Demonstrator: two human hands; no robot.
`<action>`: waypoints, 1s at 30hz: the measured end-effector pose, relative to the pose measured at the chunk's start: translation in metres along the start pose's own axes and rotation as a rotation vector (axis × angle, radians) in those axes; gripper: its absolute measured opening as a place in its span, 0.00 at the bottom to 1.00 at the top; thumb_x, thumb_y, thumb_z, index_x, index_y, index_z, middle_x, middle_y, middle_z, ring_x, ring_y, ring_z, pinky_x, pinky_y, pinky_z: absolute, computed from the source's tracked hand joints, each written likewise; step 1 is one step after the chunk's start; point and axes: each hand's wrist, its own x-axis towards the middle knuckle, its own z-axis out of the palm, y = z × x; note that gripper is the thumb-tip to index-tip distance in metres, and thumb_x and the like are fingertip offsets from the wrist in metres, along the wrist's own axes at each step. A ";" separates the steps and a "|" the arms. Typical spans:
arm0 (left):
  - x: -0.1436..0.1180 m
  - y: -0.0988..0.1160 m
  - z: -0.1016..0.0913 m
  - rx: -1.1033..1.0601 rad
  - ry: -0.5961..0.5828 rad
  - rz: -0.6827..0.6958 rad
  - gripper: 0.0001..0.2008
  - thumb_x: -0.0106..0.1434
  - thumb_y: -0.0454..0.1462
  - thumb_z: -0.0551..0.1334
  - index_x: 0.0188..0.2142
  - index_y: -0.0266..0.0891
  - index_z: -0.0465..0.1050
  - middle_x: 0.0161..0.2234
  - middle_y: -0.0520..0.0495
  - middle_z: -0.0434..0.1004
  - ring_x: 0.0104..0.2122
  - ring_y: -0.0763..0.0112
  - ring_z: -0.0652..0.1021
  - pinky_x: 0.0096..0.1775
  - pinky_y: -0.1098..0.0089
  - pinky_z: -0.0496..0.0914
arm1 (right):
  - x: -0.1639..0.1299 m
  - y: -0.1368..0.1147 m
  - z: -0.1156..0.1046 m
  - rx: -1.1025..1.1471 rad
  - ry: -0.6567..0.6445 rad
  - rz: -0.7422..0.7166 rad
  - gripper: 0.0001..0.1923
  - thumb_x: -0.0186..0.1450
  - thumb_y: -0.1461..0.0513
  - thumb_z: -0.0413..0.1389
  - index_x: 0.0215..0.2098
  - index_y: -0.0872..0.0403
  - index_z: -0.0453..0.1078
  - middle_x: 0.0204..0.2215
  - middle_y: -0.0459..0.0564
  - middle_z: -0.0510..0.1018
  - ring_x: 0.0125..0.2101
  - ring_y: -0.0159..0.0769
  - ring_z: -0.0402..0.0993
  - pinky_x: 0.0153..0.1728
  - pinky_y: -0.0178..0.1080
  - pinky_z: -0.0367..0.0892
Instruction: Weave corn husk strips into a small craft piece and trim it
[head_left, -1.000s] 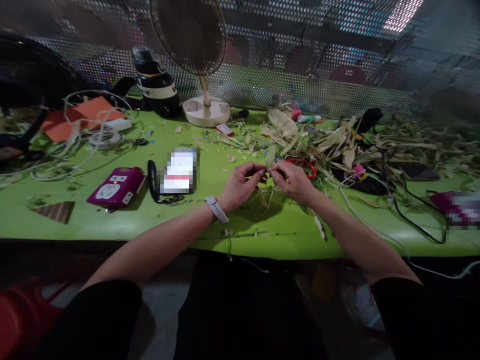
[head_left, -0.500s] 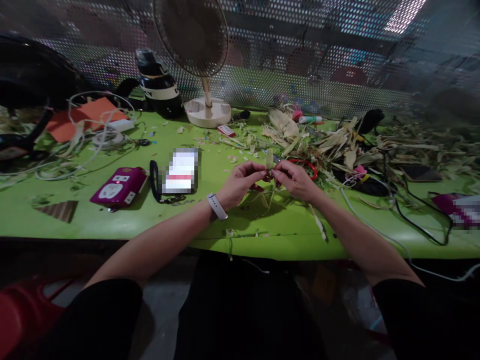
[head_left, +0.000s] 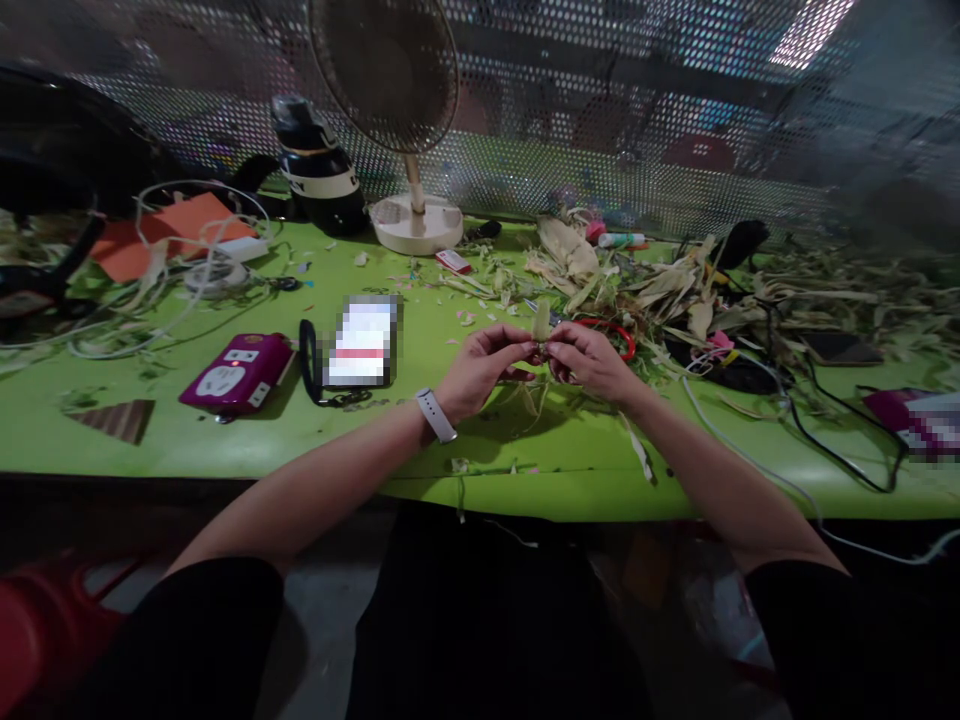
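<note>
My left hand (head_left: 480, 368) and my right hand (head_left: 592, 360) meet above the green table (head_left: 300, 450), fingertips pinched together on a small pale corn-husk piece (head_left: 540, 322) that sticks up between them. A white watch band (head_left: 436, 415) is on my left wrist. Thin husk strands (head_left: 529, 400) hang below the hands. Red-handled scissors (head_left: 611, 330) lie just behind my right hand.
A heap of dry husks (head_left: 660, 285) covers the table's right half, with black cables (head_left: 825, 430) and a white cable (head_left: 750, 450). At left lie a magenta power strip (head_left: 232, 375), a blurred card (head_left: 362, 340), orange paper (head_left: 169, 230), white cords (head_left: 150, 300). A fan (head_left: 390, 70) and bottle (head_left: 315, 165) stand at the back.
The hands have drawn slightly closer together and the husk piece sits a little lower between the fingers; otherwise the scene is the same.
</note>
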 end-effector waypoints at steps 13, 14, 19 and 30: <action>-0.004 0.000 0.000 0.152 -0.052 0.140 0.15 0.50 0.40 0.72 0.31 0.35 0.70 0.28 0.51 0.76 0.28 0.75 0.78 0.32 0.72 0.77 | -0.002 -0.012 0.003 0.354 0.008 0.298 0.08 0.54 0.58 0.56 0.23 0.53 0.62 0.12 0.38 0.65 0.10 0.22 0.50 0.11 0.30 0.44; -0.004 0.000 0.000 0.186 -0.056 0.158 0.15 0.51 0.41 0.71 0.31 0.35 0.70 0.29 0.51 0.76 0.28 0.75 0.78 0.32 0.71 0.78 | -0.002 -0.012 0.003 0.354 0.001 0.302 0.08 0.54 0.59 0.56 0.23 0.53 0.62 0.12 0.38 0.64 0.10 0.22 0.49 0.12 0.30 0.44; -0.003 0.000 0.000 0.219 -0.029 0.147 0.16 0.52 0.44 0.70 0.31 0.35 0.70 0.28 0.50 0.77 0.29 0.73 0.79 0.32 0.69 0.77 | -0.001 -0.008 0.002 0.196 0.014 0.250 0.07 0.57 0.58 0.51 0.24 0.53 0.61 0.14 0.40 0.64 0.13 0.26 0.53 0.14 0.32 0.47; -0.002 0.006 0.002 0.001 0.013 -0.053 0.14 0.49 0.39 0.71 0.31 0.35 0.71 0.27 0.52 0.76 0.27 0.76 0.78 0.28 0.76 0.74 | -0.006 -0.004 -0.001 -0.417 0.040 -0.261 0.07 0.65 0.59 0.49 0.30 0.53 0.60 0.20 0.41 0.64 0.21 0.27 0.57 0.25 0.33 0.54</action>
